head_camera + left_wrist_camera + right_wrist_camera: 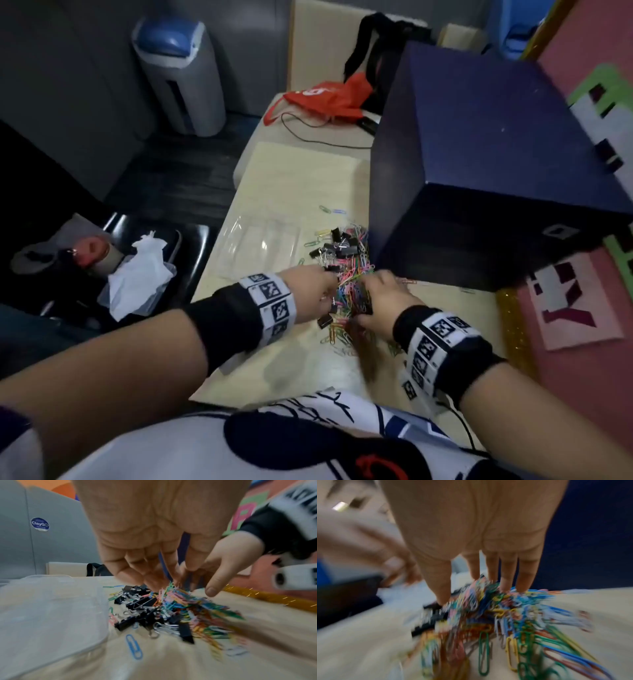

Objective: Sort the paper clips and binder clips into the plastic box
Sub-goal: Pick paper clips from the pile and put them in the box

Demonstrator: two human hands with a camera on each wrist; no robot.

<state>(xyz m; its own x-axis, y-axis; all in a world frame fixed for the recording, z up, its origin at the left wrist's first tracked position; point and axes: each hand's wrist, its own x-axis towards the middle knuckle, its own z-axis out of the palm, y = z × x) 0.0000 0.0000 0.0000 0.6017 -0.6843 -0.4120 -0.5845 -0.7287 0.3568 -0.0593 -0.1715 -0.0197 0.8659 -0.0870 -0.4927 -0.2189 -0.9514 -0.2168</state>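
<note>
A heap of coloured paper clips (352,284) (185,601) (496,608) lies on the beige table, mixed with black binder clips (337,245) (145,609) on its far left side. A clear plastic box (263,240) (51,608) stands just left of the heap. My left hand (329,289) (150,582) reaches down into the heap from the left, fingertips among the clips. My right hand (368,298) (474,593) comes in from the right, its straight fingers (506,580) and thumb pressed into the paper clips. The wrist views are blurred.
A big dark blue box (479,154) stands close on the right of the heap. Loose clips (330,209) lie beyond it, and a blue one (134,647) near the plastic box. A red bag (325,99) and a cable (318,137) lie at the far end; a chair with tissue (137,274) stands left.
</note>
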